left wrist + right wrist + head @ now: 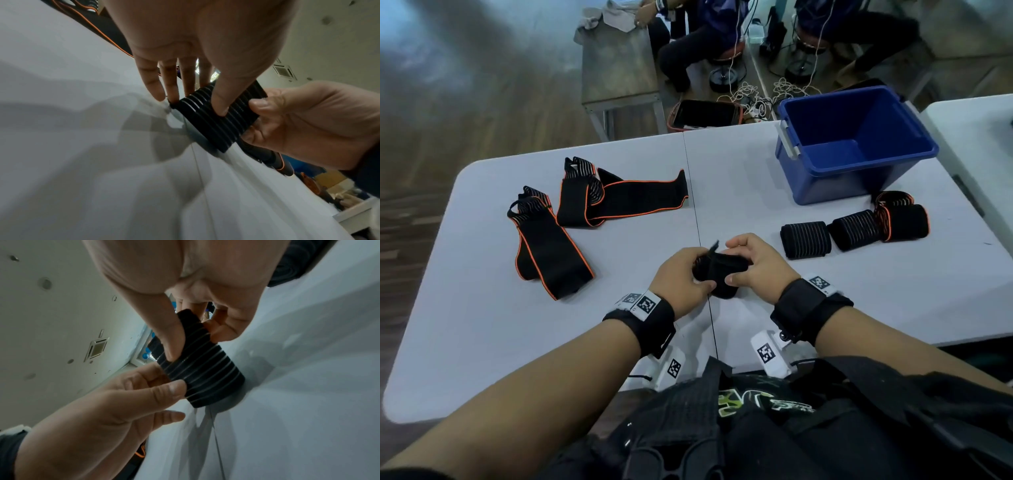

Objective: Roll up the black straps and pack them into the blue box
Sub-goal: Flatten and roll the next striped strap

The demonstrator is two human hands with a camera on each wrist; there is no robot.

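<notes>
Both hands hold one rolled black strap [722,270] just above the white table's middle seam. My left hand [683,275] pinches its left end, thumb on the ribbed side [218,120]. My right hand [751,262] grips the right end, thumb pressed on the roll [197,369]. A short loose tail sticks up from the roll. Three rolled straps [854,228] lie in a row right of my hands. Two unrolled straps with orange edges [606,195] [548,246] lie at the left. The blue box [856,137] stands open at the back right.
The white table [482,325] has a seam down its middle. Another white table [976,130] adjoins on the right. Beyond the far edge are a grey bench [619,68], cables on the floor and seated people on stools.
</notes>
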